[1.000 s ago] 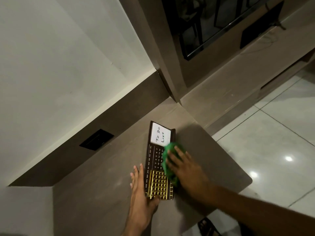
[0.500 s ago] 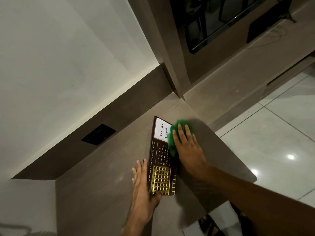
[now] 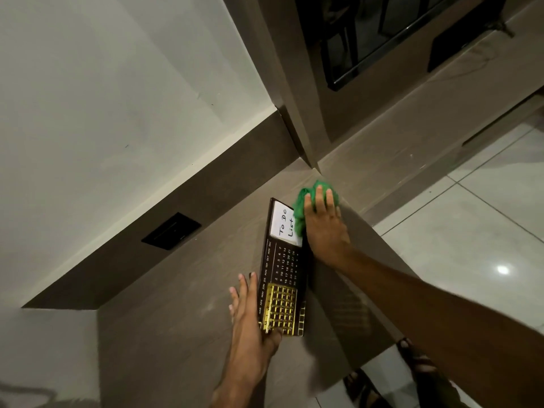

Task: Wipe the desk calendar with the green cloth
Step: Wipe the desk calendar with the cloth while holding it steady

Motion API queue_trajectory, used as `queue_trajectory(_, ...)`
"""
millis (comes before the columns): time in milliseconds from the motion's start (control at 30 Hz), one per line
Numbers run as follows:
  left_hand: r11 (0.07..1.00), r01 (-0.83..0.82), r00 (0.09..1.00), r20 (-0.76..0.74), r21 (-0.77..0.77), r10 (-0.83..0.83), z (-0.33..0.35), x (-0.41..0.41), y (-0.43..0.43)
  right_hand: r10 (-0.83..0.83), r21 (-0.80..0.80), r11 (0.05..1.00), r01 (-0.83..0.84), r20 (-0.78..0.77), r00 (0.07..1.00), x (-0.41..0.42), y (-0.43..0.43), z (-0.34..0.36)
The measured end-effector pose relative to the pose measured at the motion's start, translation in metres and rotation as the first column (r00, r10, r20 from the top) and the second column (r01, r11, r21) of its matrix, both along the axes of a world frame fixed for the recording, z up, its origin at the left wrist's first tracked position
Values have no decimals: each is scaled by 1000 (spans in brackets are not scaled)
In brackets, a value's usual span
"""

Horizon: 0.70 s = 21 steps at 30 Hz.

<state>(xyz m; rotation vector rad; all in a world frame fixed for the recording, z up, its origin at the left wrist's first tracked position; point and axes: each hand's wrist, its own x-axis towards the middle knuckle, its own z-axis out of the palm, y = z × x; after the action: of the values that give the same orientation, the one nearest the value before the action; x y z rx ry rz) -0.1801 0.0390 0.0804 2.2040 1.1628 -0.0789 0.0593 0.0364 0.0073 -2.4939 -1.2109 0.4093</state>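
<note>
Pressing green cloth (image 3: 306, 207) under R hand (image 3: 325, 228) at desk calendar (image 3: 282, 269) top, L hand (image 3: 250, 316) flat, grip released, wall socket (image 3: 171, 231) nearby

The green cloth (image 3: 306, 207) is plain; the desk calendar (image 3: 282, 272) is dark brown, with white numerals, a gold grid, perhaps metallic, and a white panel; the table (image 3: 176, 334) grey-brown.

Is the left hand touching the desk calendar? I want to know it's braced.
Touching. The head view shows the left hand flat along the desk calendar's left edge, thumb pressed under its gold near corner.
</note>
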Motion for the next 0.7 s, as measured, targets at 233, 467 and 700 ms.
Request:
queue_trajectory(233, 998, -38, 999, 11, -41, 38, -1, -1, 0, 293, 28, 956, -292, -64, 954, -120, -96, -13)
queue_trajectory(467, 999, -20, 1000, 10, -34, 20, 2, 2, -3, 423, 72, 900, -430, 97, 901, -167, -148, -39)
queue_trajectory(700, 999, -35, 999, -5, 0, 35, 3, 3, -2, 357, 363, 907, -214, -391, 848, -117, -158, 1)
